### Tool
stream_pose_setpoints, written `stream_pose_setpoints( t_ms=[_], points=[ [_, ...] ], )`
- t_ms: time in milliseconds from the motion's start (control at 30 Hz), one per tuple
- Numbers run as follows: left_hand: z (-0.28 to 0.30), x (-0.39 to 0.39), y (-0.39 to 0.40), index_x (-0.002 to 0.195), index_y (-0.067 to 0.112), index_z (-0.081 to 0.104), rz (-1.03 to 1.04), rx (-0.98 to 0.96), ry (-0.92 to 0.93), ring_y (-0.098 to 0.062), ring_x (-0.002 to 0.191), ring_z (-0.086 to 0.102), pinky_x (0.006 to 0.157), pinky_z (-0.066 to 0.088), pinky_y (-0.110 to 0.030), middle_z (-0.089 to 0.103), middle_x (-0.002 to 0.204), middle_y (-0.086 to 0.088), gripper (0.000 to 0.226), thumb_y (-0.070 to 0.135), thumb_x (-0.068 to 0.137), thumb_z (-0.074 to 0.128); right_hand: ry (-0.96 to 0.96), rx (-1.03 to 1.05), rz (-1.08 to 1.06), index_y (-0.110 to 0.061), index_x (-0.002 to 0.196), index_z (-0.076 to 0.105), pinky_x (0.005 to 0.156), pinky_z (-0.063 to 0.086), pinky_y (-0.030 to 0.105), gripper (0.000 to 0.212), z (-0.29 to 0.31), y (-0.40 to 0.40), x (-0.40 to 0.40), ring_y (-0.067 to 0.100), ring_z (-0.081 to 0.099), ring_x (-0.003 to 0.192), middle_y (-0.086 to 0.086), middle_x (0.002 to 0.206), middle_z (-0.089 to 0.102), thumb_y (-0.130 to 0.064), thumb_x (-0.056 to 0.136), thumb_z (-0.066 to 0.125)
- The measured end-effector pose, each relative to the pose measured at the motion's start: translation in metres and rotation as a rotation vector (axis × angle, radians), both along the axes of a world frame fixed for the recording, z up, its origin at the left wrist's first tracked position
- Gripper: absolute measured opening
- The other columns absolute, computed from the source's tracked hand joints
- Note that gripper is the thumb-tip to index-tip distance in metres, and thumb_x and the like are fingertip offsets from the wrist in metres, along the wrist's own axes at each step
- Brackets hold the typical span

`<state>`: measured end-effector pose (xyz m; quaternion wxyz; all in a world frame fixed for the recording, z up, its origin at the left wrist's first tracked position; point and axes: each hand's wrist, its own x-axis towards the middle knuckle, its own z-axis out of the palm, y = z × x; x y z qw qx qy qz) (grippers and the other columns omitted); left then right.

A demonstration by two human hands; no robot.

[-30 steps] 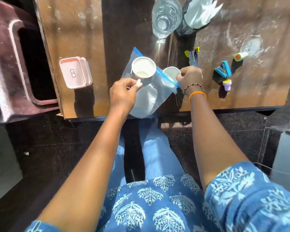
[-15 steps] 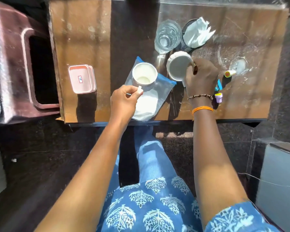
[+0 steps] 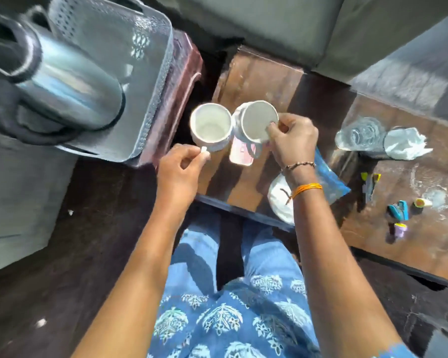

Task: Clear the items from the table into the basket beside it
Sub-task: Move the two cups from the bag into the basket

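Above the table edge — each hand grips 1 mug by handle or rim.

A dark, speckled stone floor spreads below. Strong sunlight stripes the brown wooden surface with hard shadows. Grey upholstered seating runs along its far side, and a maroon plastic stool stands just beside it.

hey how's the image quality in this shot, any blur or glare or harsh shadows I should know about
Head view: motion blur smears the steel kettle and grey basket at upper left; the two white mugs held by the left hand and right hand are fairly sharp. Hard sunlight stripes the table with dark shadow bands, and the drinking glass glints. Wide-angle bending shows at the edges.
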<state>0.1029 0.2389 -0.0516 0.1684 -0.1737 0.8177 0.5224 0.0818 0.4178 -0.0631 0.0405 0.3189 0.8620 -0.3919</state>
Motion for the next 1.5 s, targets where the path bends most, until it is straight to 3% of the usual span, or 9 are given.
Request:
stream_pose_setpoints(
  t_ms=[133,300,400,533,667,1000,1233,1367,1500],
  points=[
    [0.012,-0.026,-0.062,0.089,0.005,0.064,0.127,-0.010,0.070,0.004,0.060,0.059,0.059,0.045,-0.007,0.059,0.076,-0.003,0.005,0.009,0.086,0.063,0.056,-0.177,0.074,-0.012,0.092,0.074,0.064,0.048,0.028,0.026,0.012,-0.070,-0.051,0.012,0.059,0.065,0.008,0.066,0.067,-0.013,0.072,0.057],
    [0.003,-0.051,-0.131,0.087,0.008,0.064,0.236,-0.073,0.110,0.013,0.056,0.051,0.061,0.039,-0.003,0.054,0.072,0.010,0.004,0.009,0.084,0.065,0.037,-0.240,0.158,-0.022,0.060,0.064,0.059,0.046,0.027,0.015,0.018,-0.143,-0.105,0.012,0.053,0.053,0.001,0.052,0.059,-0.018,0.065,0.051],
    [-0.016,-0.060,-0.162,0.093,0.005,0.068,0.223,-0.129,0.059,0.015,0.057,0.052,0.062,0.039,-0.004,0.054,0.072,0.014,0.012,0.013,0.084,0.065,-0.002,-0.183,0.183,-0.025,0.058,0.054,0.071,0.056,0.038,0.007,0.006,-0.174,-0.130,0.028,0.066,0.070,0.004,0.063,0.062,-0.024,0.060,0.047],
    [-0.039,-0.068,-0.175,0.089,-0.001,0.070,0.146,-0.173,0.017,0.001,0.063,0.050,0.065,0.036,-0.009,0.056,0.075,0.001,0.013,0.009,0.083,0.065,-0.111,-0.071,0.236,-0.007,0.088,0.063,0.087,0.052,0.039,0.028,-0.014,-0.202,-0.148,0.040,0.061,0.101,0.021,0.101,0.069,-0.025,0.074,0.047],
    [-0.058,-0.078,-0.173,0.087,-0.003,0.070,0.148,-0.163,-0.053,-0.018,0.074,0.052,0.071,0.039,-0.024,0.057,0.082,-0.009,0.013,0.008,0.082,0.066,-0.207,0.058,0.245,-0.007,0.109,0.058,0.085,0.047,0.035,0.030,-0.031,-0.212,-0.158,0.037,0.056,0.111,0.019,0.120,0.061,-0.016,0.085,0.045],
    [-0.085,-0.076,-0.176,0.091,0.002,0.073,0.115,-0.276,-0.188,-0.023,0.082,0.061,0.070,0.035,-0.019,0.071,0.093,-0.012,0.018,0.017,0.082,0.067,-0.300,0.202,0.387,-0.008,0.117,0.038,0.070,0.035,0.034,0.032,-0.058,-0.227,-0.159,0.040,0.060,0.102,0.021,0.112,0.063,-0.005,0.085,0.037],
    [-0.080,-0.080,-0.179,0.083,-0.006,0.071,-0.050,-0.486,-0.166,-0.023,0.071,0.049,0.062,0.027,-0.028,0.064,0.078,-0.021,0.014,0.005,0.081,0.063,-0.405,0.278,0.455,-0.006,0.118,0.040,0.087,0.047,0.040,0.030,-0.058,-0.225,-0.165,0.039,0.057,0.110,0.019,0.119,0.060,-0.007,0.088,0.039],
    [-0.075,-0.090,-0.175,0.105,-0.001,0.067,-0.225,-0.659,-0.290,-0.035,0.109,0.054,0.080,0.045,-0.042,0.063,0.111,-0.020,0.026,0.017,0.086,0.064,-0.447,0.320,0.544,-0.010,0.117,0.051,0.088,0.048,0.039,0.030,-0.057,-0.223,-0.166,0.037,0.056,0.113,0.017,0.120,0.060,-0.013,0.088,0.046],
    [-0.070,-0.092,-0.167,0.106,-0.002,0.065,-0.246,-0.675,-0.272,-0.034,0.109,0.055,0.080,0.045,-0.039,0.064,0.112,-0.019,0.031,0.019,0.084,0.067,-0.406,0.358,0.563,-0.007,0.114,0.056,0.086,0.049,0.038,0.028,-0.053,-0.225,-0.159,0.038,0.057,0.111,0.018,0.119,0.061,-0.007,0.086,0.049]
  ],
)
